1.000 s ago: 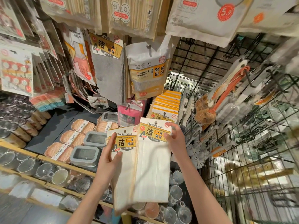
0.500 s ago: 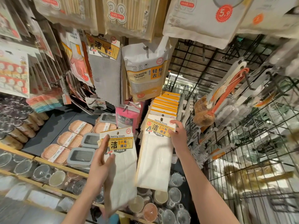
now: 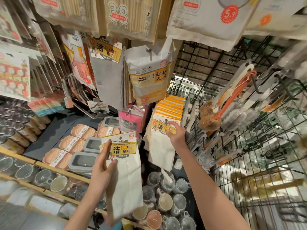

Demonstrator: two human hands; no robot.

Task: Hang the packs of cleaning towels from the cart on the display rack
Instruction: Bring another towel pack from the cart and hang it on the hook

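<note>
My left hand (image 3: 103, 168) holds a white pack of cleaning towels (image 3: 126, 176) with a yellow label, thumb across its card, low in the middle of the view. My right hand (image 3: 177, 135) grips the yellow header of a second white towel pack (image 3: 160, 150) at the front of a row of the same packs (image 3: 171, 107) hanging on a rack hook. The hook's tip is hidden behind the pack's card. The cart is out of view.
Grey towel packs (image 3: 108, 83) and a cleaning sponge bag (image 3: 149, 80) hang just above the row. Brushes (image 3: 221, 103) hang on the black wire grid (image 3: 249, 155) to the right. Soap boxes (image 3: 73, 146) and glass cups (image 3: 166, 201) fill the shelves below.
My right hand carried one pack up and right from beside the other to the front of the hanging row. The left hand stayed low with its pack.
</note>
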